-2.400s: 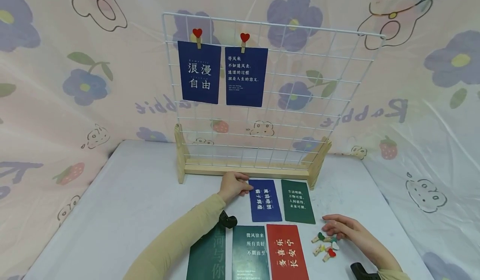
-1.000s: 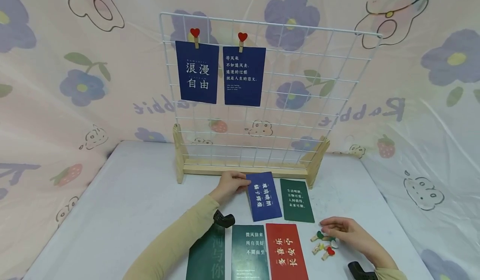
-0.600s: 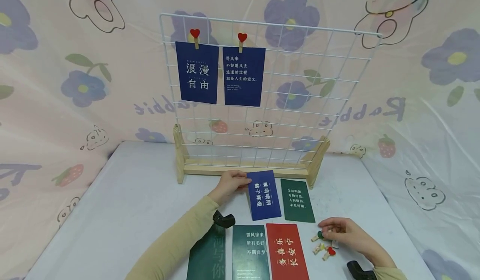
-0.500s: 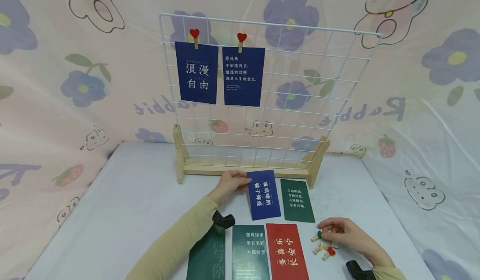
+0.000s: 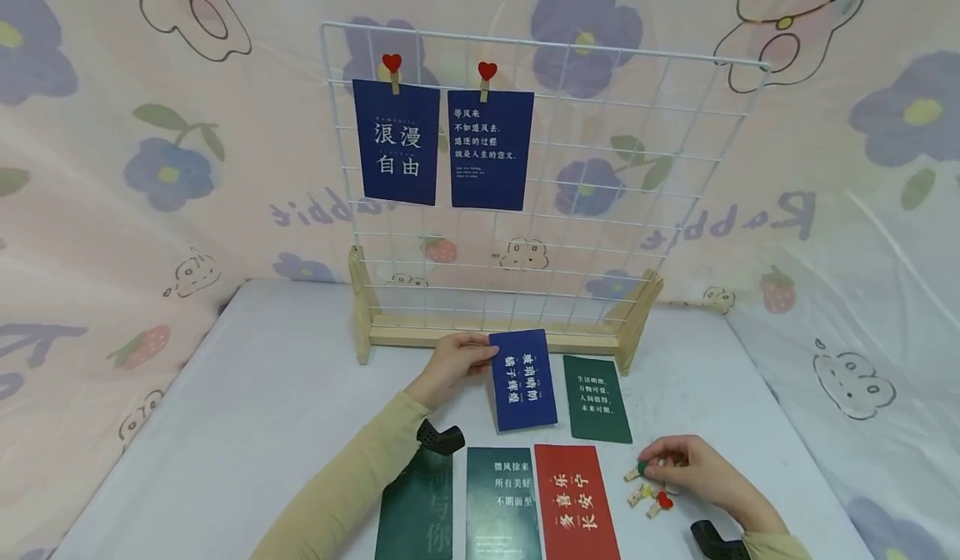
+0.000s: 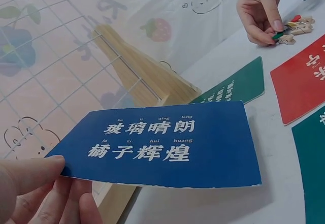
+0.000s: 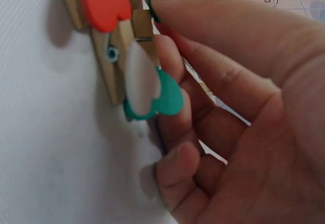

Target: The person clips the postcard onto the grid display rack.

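My left hand (image 5: 448, 366) pinches the left edge of a blue card (image 5: 522, 417) with white lettering, thumb on top. In the left wrist view the blue card (image 6: 223, 148) is tilted and raised above the white table. My right hand (image 5: 697, 467) is at a small pile of wooden clothespins with heart tops, its thumb and forefinger pinching the green heart of one clothespin (image 5: 641, 467). Seen from the right wrist, a red-heart clothespin (image 7: 105, 3) and ones with white and teal hearts lie right beside the fingers.
A white wire grid (image 5: 600, 139) on a wooden stand (image 5: 487, 342) rises behind. Two dark blue cards (image 5: 397, 189) hang on it from red-heart clothespins. On the table lie a small green card (image 5: 597, 427), a red card (image 5: 555, 535) and two larger green cards (image 5: 498, 522).
My left hand has lifted the blue card off the table and tilted it, moving slightly left. My right fingers have moved in and closed on the green-heart clothespin.
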A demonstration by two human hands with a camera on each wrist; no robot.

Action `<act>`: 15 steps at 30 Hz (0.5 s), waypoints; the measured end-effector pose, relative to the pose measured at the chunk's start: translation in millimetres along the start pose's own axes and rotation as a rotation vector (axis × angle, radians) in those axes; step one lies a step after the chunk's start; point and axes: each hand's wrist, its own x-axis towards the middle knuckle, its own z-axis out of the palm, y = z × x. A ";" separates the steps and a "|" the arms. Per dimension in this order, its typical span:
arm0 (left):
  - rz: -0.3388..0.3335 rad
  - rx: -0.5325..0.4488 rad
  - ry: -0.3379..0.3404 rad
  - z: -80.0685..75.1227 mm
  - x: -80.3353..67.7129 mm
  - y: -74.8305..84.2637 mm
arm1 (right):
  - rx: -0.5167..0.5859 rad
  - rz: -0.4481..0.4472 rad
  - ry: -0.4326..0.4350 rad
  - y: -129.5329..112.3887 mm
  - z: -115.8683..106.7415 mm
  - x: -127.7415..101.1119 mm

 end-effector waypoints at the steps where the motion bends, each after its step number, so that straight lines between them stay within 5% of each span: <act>1: 0.001 -0.001 -0.001 0.2 -0.9 1.1 | 0.002 -0.001 0.002 0.5 0.6 -0.5; 15: -0.007 0.001 0.002 1.0 -3.1 8.3 | 0.007 0.036 0.028 -1.0 1.2 -0.3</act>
